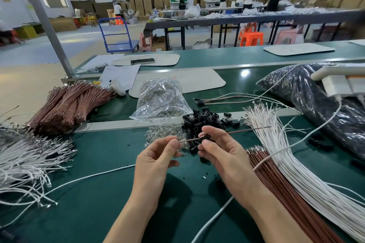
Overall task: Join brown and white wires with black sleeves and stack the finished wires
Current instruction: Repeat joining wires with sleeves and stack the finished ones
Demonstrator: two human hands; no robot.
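Note:
My left hand [158, 156] pinches the near end of a thin brown wire [243, 130] between thumb and fingers. My right hand [219, 150] pinches a small black sleeve [206, 137] threaded on that wire; the wire's far end sticks out to the right. Behind my hands lies a pile of loose black sleeves [203, 120]. To the right lie a fan of white wires [292, 154] and a row of brown wires [276, 183]. A few finished wires [221, 99] with black sleeves rest farther back on the belt.
Bundled brown wires [67, 104] lie at the left, loose white wires [25, 156] at the near left. A clear plastic bag [160, 98] and small clear parts [164, 134] sit in the middle. A dark bag [316, 100] fills the right. A white cable [88, 177] crosses the green belt [98, 193].

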